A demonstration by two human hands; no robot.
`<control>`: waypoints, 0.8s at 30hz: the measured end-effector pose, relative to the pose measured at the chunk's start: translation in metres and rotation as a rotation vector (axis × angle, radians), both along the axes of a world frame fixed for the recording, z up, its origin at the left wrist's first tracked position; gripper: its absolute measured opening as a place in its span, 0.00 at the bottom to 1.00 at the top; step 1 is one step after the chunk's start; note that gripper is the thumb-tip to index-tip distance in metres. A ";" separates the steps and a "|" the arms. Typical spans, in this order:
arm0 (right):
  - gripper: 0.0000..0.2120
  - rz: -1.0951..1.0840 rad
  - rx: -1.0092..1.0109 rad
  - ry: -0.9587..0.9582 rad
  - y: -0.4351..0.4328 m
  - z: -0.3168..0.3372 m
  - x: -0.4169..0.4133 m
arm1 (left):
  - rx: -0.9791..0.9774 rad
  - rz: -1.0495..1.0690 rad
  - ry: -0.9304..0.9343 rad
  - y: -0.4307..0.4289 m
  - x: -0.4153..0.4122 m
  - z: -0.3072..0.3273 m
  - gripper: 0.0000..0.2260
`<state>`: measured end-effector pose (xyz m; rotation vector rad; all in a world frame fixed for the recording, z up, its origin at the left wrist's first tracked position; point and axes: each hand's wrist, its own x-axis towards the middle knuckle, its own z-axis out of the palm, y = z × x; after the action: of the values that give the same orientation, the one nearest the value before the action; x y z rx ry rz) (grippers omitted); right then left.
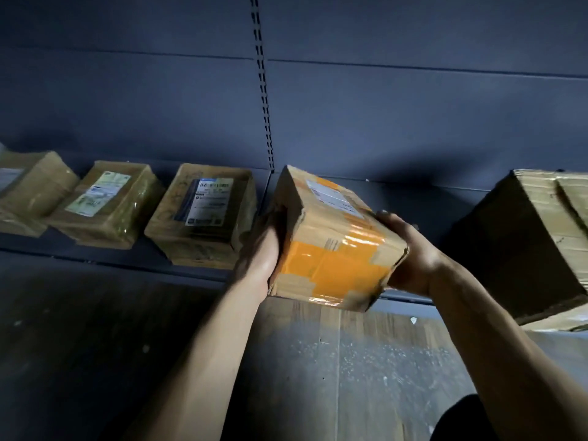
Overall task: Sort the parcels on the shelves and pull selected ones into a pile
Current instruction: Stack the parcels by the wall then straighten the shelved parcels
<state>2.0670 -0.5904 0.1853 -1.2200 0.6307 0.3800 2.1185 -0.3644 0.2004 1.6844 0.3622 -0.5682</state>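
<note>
The step in hand looked like pulling one chosen box off the shelf. The orange-taped parcel [334,249] sat tilted between both hands, its near end out past the front lip of the shelf [95,257] and over the floor [350,361]. Whether its far corner touched the shelf could not be told.

The left hand [261,249] was pressed against the parcel's left face. Motion blur hid most of it, but its fingers seemed to wrap round the far side. The right hand [410,256] gripped the right end, thumb on the top edge and the other fingers tucked out of sight beneath.

The next move probably called for bringing the parcel clear of the lip and lowering it level to wherever the pile was kept, which was not in view.

Three labelled parcels lay in a row on the shelf to the left: the nearest one [203,214], a middle one [105,202] and a far one [31,189]. A large dark carton [515,240] stood to the right. Every box was sealed, so its contents stayed hidden.
</note>
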 end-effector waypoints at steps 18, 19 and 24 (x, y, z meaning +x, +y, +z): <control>0.30 0.096 -0.036 -0.443 -0.021 -0.008 -0.007 | -0.349 0.161 -0.121 -0.007 0.006 0.000 0.25; 0.31 0.115 -0.024 -0.482 -0.022 -0.008 -0.008 | -0.378 0.199 -0.071 -0.004 0.010 -0.002 0.27; 0.19 0.124 -0.029 -0.605 -0.030 -0.002 -0.020 | -0.289 0.270 0.054 0.008 0.020 -0.018 0.31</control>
<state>2.0473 -0.6201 0.1834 -1.3220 0.0401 0.0889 2.1389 -0.3566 0.1826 1.3188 0.5120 -0.4419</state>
